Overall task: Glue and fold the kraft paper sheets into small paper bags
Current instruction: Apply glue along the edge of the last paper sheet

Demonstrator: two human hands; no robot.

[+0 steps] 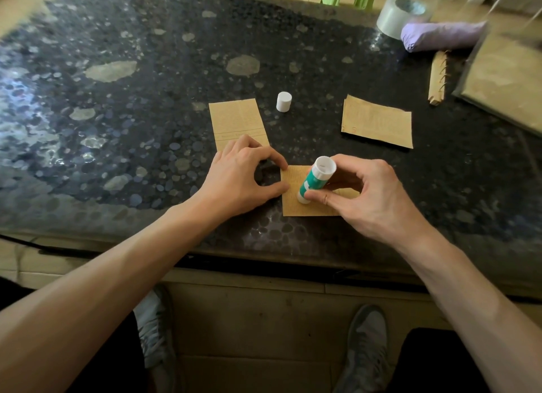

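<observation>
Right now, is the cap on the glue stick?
No: the cap stands alone on the table, well apart from the glue stick in the right hand.

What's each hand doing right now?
Left hand: open, curved fingers pressing the left edge of the kraft paper sheet.
Right hand: closed on the uncapped glue stick, its lower end on that sheet.

The glossy stone table top is black, speckled with grey and pale tan pebble shapes. The flat rectangular kraft paper sheet is tan with faint printed lines. The cylindrical plastic glue stick is teal with white ends; the small round plastic cap is white; the wide tape roll is grey
</observation>
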